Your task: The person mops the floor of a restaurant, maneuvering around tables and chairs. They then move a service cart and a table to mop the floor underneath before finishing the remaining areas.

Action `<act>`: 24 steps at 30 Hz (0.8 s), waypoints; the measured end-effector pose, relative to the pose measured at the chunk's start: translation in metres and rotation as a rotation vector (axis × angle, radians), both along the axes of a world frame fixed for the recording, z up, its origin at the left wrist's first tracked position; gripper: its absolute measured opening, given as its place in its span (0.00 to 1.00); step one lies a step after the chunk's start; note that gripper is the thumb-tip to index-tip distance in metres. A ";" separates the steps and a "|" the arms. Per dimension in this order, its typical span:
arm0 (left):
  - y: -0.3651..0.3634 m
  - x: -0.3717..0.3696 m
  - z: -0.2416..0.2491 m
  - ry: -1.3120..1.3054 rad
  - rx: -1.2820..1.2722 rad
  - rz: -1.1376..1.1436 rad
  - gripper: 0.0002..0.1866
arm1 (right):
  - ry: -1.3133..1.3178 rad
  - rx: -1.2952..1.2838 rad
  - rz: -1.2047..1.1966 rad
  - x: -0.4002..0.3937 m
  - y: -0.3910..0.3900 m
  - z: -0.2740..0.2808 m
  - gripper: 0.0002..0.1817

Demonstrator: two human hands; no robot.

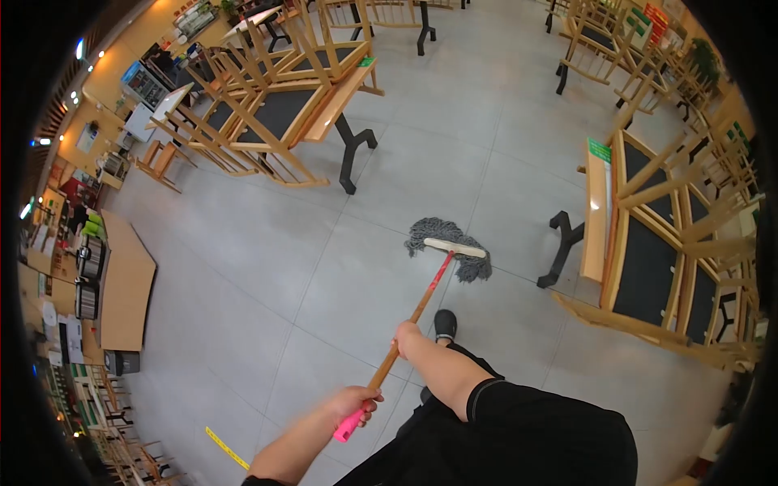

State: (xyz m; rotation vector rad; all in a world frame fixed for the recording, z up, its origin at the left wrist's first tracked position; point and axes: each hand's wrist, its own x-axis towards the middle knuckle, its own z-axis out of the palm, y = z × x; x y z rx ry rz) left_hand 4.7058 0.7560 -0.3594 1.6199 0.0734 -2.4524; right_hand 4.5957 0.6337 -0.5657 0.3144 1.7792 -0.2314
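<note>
A mop (pixel 424 301) with a wooden handle slants away from me across the floor. Its grey string head (pixel 438 229), under a white clamp bar, lies spread on the grey tiles. My left hand (pixel 355 402) is wrapped round the upper end of the handle, just above its pink grip tip. Farther down the shaft, my right hand (pixel 405 335) is closed on the wood. A red band marks the handle near the clamp. One dark shoe (pixel 445 324) shows just behind the mop head.
Tables with upturned wooden chairs stand at the upper left (pixel 275 113) and right (pixel 648 251); their black legs (pixel 562 247) reach the floor. A wooden counter (pixel 126 283) is on the left. Yellow tape (pixel 227 448) marks the floor at the lower left.
</note>
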 end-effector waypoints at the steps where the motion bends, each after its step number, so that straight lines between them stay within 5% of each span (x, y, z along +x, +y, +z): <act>1: -0.006 -0.004 -0.002 -0.016 -0.005 0.022 0.11 | 0.043 0.035 0.033 -0.001 -0.011 -0.003 0.16; 6: -0.054 -0.030 -0.024 0.023 0.005 0.115 0.11 | 0.161 0.026 0.173 -0.020 -0.076 -0.010 0.15; 10: -0.148 -0.034 -0.030 0.044 0.009 0.118 0.12 | 0.170 0.048 0.050 -0.027 -0.173 -0.023 0.15; 12: -0.209 -0.028 -0.018 0.131 0.079 0.308 0.12 | 0.086 -0.008 -0.017 -0.024 -0.224 -0.041 0.15; 16: -0.301 -0.016 -0.014 0.302 0.184 0.433 0.12 | 0.041 -0.015 0.012 -0.025 -0.312 -0.010 0.13; 24: -0.430 0.007 -0.021 0.269 0.173 0.206 0.10 | -0.005 -0.233 0.196 -0.019 -0.414 -0.049 0.12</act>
